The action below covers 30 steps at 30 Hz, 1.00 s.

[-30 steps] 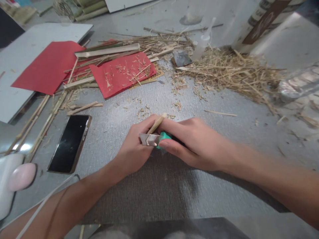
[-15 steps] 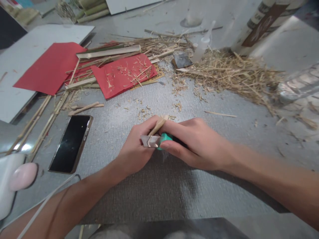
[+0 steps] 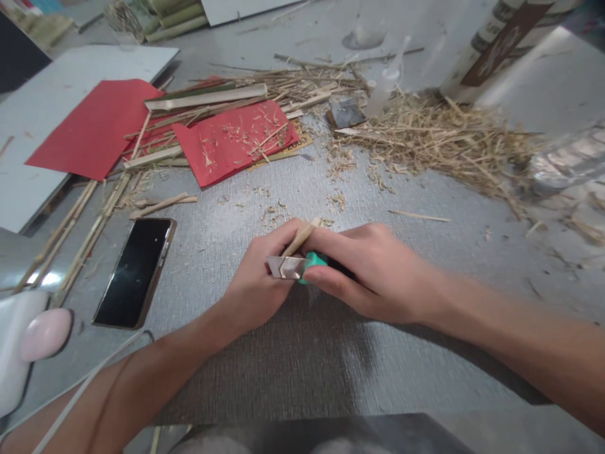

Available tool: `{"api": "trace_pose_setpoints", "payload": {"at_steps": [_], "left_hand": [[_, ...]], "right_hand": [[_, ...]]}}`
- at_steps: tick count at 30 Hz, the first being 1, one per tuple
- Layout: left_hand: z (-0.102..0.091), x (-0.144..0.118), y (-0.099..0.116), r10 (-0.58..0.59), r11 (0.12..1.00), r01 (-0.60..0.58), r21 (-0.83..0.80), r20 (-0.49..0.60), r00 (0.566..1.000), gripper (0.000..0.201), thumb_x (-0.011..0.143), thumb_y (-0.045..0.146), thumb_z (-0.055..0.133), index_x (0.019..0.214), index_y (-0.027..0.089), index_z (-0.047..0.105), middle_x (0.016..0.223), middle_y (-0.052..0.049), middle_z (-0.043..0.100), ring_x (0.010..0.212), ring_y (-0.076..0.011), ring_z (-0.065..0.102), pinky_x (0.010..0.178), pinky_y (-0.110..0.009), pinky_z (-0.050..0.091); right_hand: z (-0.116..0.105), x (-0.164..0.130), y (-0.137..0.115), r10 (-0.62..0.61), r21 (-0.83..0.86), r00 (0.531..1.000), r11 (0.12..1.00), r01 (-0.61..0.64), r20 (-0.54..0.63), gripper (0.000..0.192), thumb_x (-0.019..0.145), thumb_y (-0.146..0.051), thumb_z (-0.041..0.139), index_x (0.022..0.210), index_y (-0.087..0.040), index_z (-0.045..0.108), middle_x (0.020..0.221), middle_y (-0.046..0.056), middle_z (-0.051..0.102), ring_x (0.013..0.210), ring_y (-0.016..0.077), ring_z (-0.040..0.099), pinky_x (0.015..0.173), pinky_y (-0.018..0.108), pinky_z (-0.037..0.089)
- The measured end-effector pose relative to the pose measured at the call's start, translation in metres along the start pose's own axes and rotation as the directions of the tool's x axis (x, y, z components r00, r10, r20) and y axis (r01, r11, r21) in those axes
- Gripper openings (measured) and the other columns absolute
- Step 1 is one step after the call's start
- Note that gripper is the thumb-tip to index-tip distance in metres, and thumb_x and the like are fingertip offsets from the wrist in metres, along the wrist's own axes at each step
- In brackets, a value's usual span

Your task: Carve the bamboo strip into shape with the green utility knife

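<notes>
The left hand (image 3: 258, 274) is curled around a tapered bamboo piece (image 3: 299, 239), whose pale end shows between the two hands; the lower part is hidden in that grip. The right hand (image 3: 378, 277) grasps a utility knife (image 3: 293, 269) with a green body, its handle mostly covered by the palm and fingers. Its blade points toward the left hand, close against the bamboo, and whether it bites in cannot be told. Both forearms run out of view.

Beyond the left hand, "2000" reads on a yellowish-brown sheet (image 3: 303, 140) half covered by red paper (image 3: 227, 148). Lettering on the brown-labelled container (image 3: 503, 47), far beyond the right hand and cut off above, is too blurred to read. The translucent squeeze bottle (image 3: 384, 91) nearer in is smeared too.

Grey tabletop (image 3: 283, 366) extends from under the wrists to its near edge, on the person's side. Left of the left hand, well apart, a smartphone (image 3: 135, 274) lies dark-screened; straw debris (image 3: 439, 142) borders the room ahead of the right hand
</notes>
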<state>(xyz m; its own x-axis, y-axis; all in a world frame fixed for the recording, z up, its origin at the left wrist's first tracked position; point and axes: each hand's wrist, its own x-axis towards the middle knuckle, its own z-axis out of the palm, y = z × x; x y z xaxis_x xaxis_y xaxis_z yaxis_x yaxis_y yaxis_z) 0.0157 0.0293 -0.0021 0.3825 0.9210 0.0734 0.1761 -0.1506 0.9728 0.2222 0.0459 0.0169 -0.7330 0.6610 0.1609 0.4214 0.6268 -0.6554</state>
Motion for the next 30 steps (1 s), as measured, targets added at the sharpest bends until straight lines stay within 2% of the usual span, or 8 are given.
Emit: {"api": "trace_pose_setpoints", "payload": {"at_steps": [11, 15, 25, 30], "left_hand": [[-0.0011, -0.001, -0.0023, -0.042, 0.999, 0.042, -0.017, -0.01, 0.999, 0.014, 0.087, 0.015, 0.066, 0.082, 0.022, 0.055, 0.078, 0.003, 0.052, 0.073, -0.0139, 0.043, 0.062, -0.027, 0.039], [-0.0013, -0.0003, -0.0009, -0.039, 0.999, 0.039, 0.0, -0.002, 0.999, 0.013, 0.087, 0.016, 0.066, 0.081, 0.022, 0.056, 0.078, 0.002, 0.052, 0.073, -0.0145, 0.045, 0.06, -0.027, 0.04], [-0.0017, -0.0003, 0.0008, -0.083, 0.996, 0.083, 0.017, 0.013, 0.996, 0.01, 0.089, 0.019, 0.064, 0.084, 0.022, 0.056, 0.079, 0.002, 0.051, 0.073, -0.0152, 0.044, 0.062, -0.029, 0.039], [-0.0015, 0.0003, -0.0003, -0.045, 0.999, 0.045, -0.007, 0.019, 0.999, 0.01, 0.088, 0.017, 0.063, 0.083, 0.022, 0.056, 0.079, 0.003, 0.051, 0.073, -0.0147, 0.043, 0.063, -0.029, 0.038]], "right_hand": [[-0.0059, 0.003, -0.0065, 0.129, -0.026, 0.984, 0.992, -0.126, 0.121, 0.049, 0.112, -0.06, 0.033, 0.119, -0.02, 0.059, 0.079, 0.002, 0.066, 0.063, 0.0169, 0.053, 0.061, 0.032, 0.026], [-0.0063, 0.0036, -0.0074, 0.132, -0.046, 0.983, 0.991, -0.127, 0.125, 0.046, 0.113, -0.059, 0.031, 0.114, -0.021, 0.057, 0.077, 0.001, 0.063, 0.062, 0.0168, 0.05, 0.061, 0.031, 0.026], [-0.0067, 0.0031, -0.009, 0.142, -0.076, 0.981, 0.988, -0.132, 0.131, 0.044, 0.113, -0.057, 0.03, 0.114, -0.022, 0.056, 0.08, 0.002, 0.066, 0.061, 0.0165, 0.051, 0.06, 0.032, 0.024], [-0.0071, 0.0033, -0.0093, 0.147, -0.089, 0.98, 0.987, -0.136, 0.135, 0.043, 0.114, -0.056, 0.03, 0.114, -0.022, 0.056, 0.079, 0.001, 0.066, 0.061, 0.0165, 0.051, 0.06, 0.032, 0.024]]}}
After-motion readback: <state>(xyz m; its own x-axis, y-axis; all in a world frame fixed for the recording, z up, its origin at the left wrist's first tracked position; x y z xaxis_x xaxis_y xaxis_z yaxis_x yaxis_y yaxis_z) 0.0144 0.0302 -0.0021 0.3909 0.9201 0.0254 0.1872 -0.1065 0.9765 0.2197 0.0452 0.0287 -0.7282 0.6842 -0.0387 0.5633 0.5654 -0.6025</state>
